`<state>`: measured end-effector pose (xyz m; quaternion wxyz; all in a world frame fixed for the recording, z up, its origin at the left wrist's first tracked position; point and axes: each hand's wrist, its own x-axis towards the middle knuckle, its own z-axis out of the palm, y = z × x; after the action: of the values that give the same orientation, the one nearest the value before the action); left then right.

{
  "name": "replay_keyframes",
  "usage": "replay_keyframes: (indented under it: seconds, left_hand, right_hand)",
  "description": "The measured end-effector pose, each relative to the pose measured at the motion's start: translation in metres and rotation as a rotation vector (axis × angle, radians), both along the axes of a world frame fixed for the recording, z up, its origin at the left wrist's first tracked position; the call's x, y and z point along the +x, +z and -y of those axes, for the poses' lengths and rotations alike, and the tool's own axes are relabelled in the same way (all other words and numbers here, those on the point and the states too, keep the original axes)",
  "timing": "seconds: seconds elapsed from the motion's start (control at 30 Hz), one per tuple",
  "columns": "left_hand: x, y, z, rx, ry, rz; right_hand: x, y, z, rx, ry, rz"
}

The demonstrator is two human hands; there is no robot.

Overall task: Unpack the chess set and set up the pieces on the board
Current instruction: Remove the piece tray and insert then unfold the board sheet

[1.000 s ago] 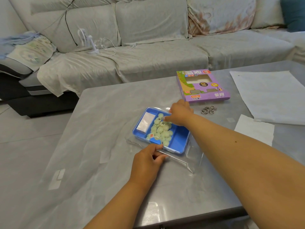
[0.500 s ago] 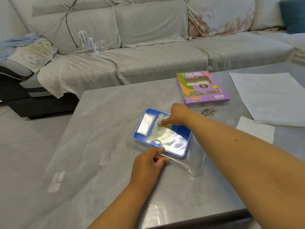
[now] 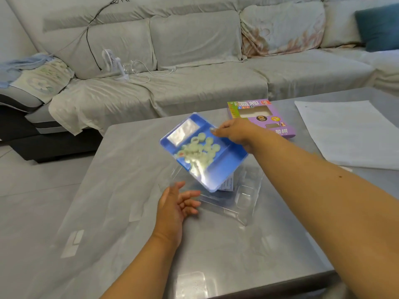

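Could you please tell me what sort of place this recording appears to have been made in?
Most likely a home living room. A long grey sofa with cushions runs behind a low grey table, and a small white fan sits on the sofa seat.

Plenty of bare worktop [image 3: 121,190] on my left and toward the near edge, nothing to bump there. Dead ahead the tilted blue tray [image 3: 224,167] hangs over the clear plastic cover [image 3: 241,197], blocking the middle. Purple box [image 3: 262,117] and white paper [image 3: 349,132] crowd the right side.
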<state>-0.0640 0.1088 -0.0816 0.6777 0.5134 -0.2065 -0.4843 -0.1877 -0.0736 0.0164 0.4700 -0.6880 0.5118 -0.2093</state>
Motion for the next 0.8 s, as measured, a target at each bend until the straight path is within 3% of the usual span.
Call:
replay_keyframes:
  seconds: [0.1,0.23,0.27,0.37,0.43,0.67,0.7,0.8]
  left_hand:
    - [0.005,0.008,0.0,-0.056,-0.043,-0.046]
    - [0.014,0.007,-0.008,-0.104,0.051,-0.105]
    - [0.018,0.006,-0.011,-0.121,0.089,-0.17]
    - [0.026,0.002,-0.017,-0.169,0.172,-0.354]
    - [0.028,-0.001,-0.018,-0.181,0.211,-0.42]
    - [0.026,-0.008,-0.013,-0.149,0.212,-0.356]
    - [0.026,-0.008,-0.012,-0.146,0.211,-0.35]
    - [0.027,-0.009,-0.011,-0.146,0.218,-0.336]
  right_hand:
    - [0.015,-0.006,-0.019,-0.009,0.097,-0.032]
    - [0.023,-0.014,-0.021,0.044,0.08,0.042]
    - [0.018,-0.018,-0.017,-0.007,0.108,-0.087]
    - [0.004,-0.042,-0.016,-0.315,0.276,-0.745]
    - [0.001,-0.058,-0.024,-0.36,0.356,-0.94]
    - [0.003,-0.072,-0.019,-0.358,0.288,-0.904]
    - [0.002,-0.07,-0.02,-0.36,0.272,-0.848]
    - [-0.007,-0.064,-0.011,-0.224,0.092,-0.402]
